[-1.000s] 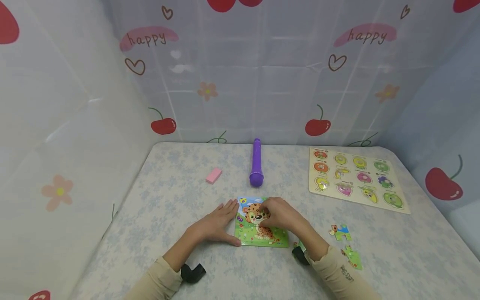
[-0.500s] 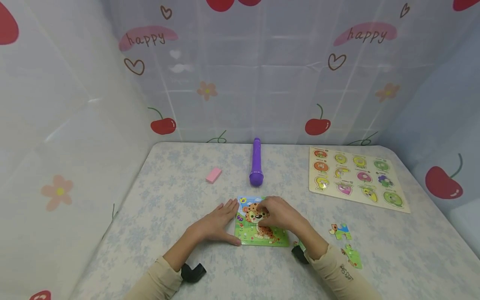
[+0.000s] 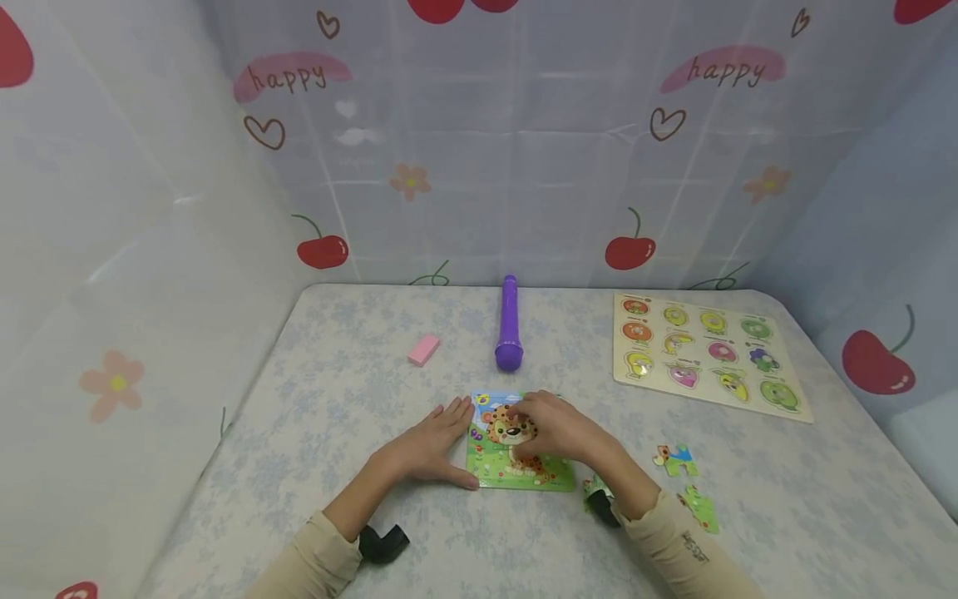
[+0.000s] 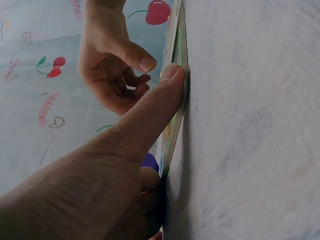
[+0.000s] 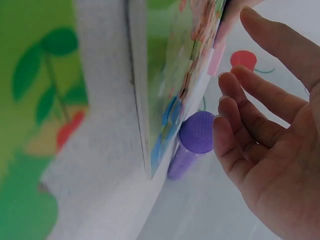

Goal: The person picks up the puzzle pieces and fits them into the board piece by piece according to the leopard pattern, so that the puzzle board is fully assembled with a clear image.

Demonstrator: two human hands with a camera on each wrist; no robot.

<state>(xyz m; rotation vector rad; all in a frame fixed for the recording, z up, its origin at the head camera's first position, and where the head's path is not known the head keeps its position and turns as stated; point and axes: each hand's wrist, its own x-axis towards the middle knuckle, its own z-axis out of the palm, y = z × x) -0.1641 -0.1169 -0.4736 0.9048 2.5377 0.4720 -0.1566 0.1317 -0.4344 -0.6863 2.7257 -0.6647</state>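
A square jigsaw puzzle (image 3: pixel 490 467) with a spotted leopard on green grass lies on the table in the head view. My left hand (image 3: pixel 430 449) rests along its left side, fingers straight, thumb at the near left corner; in the left wrist view that thumb (image 4: pixel 150 110) presses the puzzle's edge (image 4: pixel 172 130). Over the puzzle's right part hovers my right hand (image 3: pixel 561 428), hiding some of the picture. The right wrist view shows its fingers (image 5: pixel 260 115) loosely bent, holding nothing, apart from the puzzle surface (image 5: pixel 170 75).
Loose puzzle pieces (image 3: pixel 677 460) (image 3: pixel 701 507) lie at the right, with another piece (image 3: pixel 594 487) beside the right wrist. Farther back are a pink block (image 3: pixel 424 350), a purple toy microphone (image 3: pixel 509 329) and a fruit picture board (image 3: pixel 699 395). A patterned curtain (image 3: pixel 479 191) surrounds the table.
The head view has shifted slightly. Slightly more of the loose piece beside the right wrist shows. The left hand stays at the puzzle's side, and the right hand stays over the puzzle.
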